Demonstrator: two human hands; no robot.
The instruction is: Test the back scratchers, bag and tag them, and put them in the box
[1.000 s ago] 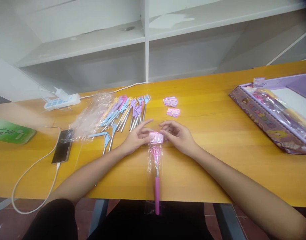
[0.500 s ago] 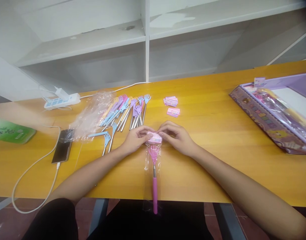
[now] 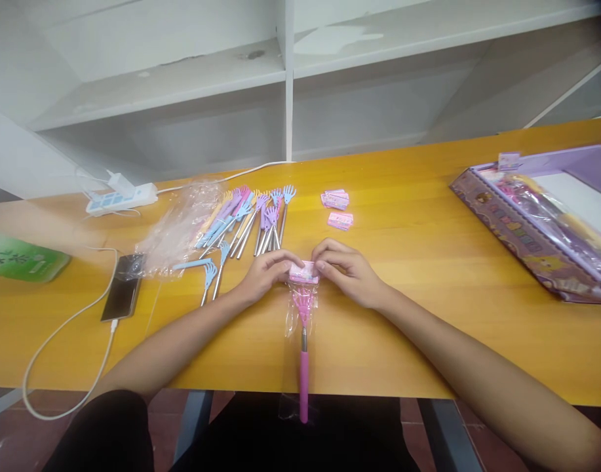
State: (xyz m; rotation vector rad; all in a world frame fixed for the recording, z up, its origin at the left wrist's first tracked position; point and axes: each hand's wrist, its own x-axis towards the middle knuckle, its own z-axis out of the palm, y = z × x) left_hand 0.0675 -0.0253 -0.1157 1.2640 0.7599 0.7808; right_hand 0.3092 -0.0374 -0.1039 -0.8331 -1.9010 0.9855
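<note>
A small pink printed card (image 3: 304,273) sits at the top end of a clear plastic bag (image 3: 290,341). Inside the bag lies a pink back scratcher (image 3: 304,383), its hand-shaped head toward the card and its handle jutting past the table's front edge. My left hand (image 3: 267,274) grips the card's left side, the index finger lying over its face. At the right edge, my right hand (image 3: 348,272) pinches the card between thumb and fingers. Whether the card is fixed to the bag, I cannot tell.
Left of centre lie several loose back scratchers (image 3: 246,219) beside a heap of clear bags (image 3: 175,229). Two small card piles (image 3: 340,221) are behind my hands. A purple display box (image 3: 526,242) stands right. Phone (image 3: 122,288), power strip (image 3: 123,198) and green package (image 3: 27,257) are left.
My left index finger has shifted onto the card's face and the fingertips of both hands have moved apart. The card and bagged back scratcher have barely moved.
</note>
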